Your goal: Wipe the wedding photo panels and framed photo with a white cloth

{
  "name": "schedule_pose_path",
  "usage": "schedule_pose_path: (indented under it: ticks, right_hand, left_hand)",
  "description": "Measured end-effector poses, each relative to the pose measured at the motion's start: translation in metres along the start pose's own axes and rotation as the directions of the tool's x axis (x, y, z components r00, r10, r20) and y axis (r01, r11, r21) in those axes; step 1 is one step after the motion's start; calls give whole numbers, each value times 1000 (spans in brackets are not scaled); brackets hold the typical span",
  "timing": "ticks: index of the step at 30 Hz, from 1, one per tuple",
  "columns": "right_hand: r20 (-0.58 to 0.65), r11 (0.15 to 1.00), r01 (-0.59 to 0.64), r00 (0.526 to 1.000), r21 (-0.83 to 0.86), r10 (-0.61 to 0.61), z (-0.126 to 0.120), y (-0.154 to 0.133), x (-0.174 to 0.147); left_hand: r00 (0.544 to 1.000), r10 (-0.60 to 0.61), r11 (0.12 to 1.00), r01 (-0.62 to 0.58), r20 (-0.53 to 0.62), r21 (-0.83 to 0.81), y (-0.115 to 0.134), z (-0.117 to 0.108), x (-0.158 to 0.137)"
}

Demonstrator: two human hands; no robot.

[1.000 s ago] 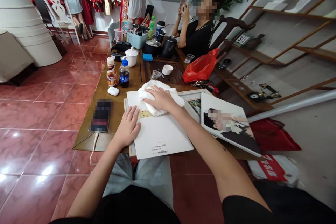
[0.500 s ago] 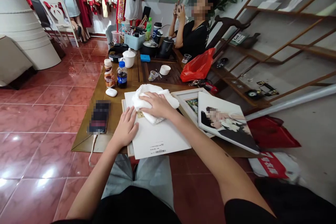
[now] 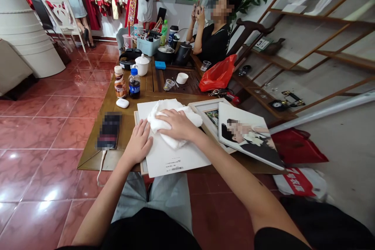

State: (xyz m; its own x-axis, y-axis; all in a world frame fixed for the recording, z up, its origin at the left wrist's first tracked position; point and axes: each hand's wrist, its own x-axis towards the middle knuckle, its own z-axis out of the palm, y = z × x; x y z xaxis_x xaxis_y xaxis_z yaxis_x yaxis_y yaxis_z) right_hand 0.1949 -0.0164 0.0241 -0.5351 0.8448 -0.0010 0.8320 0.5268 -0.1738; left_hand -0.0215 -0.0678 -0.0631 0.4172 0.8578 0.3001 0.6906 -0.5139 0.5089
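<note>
A bunched white cloth (image 3: 159,114) lies on a white rectangular panel (image 3: 164,162) with small print and a barcode near its front edge. My right hand (image 3: 175,125) presses down on the cloth, its fingers curved over it. Flat on the panel's left edge rests my left hand (image 3: 138,144), fingers stretched out and nothing in it. A pale frame edge shows under the panel on the left. To the right, a photo panel (image 3: 249,134) of a couple lies tilted across a light picture frame (image 3: 202,106).
On the wooden table stand a phone (image 3: 109,129) with a cable, a white case (image 3: 122,103), a cola bottle (image 3: 134,84), a brown drink bottle (image 3: 119,82) and a lidded cup (image 3: 142,65). A red bag (image 3: 218,73) lies farther back. Across the table sits a person (image 3: 213,39).
My right hand and the cloth have shifted slightly toward me, uncovering more of the panel's far edge. The left hand stays at the left edge. The view has turned slightly.
</note>
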Motion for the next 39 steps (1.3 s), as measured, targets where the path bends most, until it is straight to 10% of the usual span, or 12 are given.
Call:
schedule_pose_path:
  ticks: [11, 20, 29, 39]
  right_hand:
    - [-80, 969, -232, 971, -87, 225, -3, 17, -25]
    - [-24, 993, 98, 995, -68, -100, 13, -30, -47]
    - [-109, 989, -120, 988, -89, 110, 14, -5, -63]
    - [-35, 993, 109, 994, 47, -107, 23, -54, -99]
  left_hand:
    - [1000, -21, 1000, 21, 7, -9, -1, 1, 1]
    - [1000, -7, 999, 8, 27, -37, 1, -4, 0]
    - [1000, -19, 1000, 19, 7, -7, -1, 2, 1]
    - [1000, -5, 1000, 6, 23, -21, 1, -4, 0]
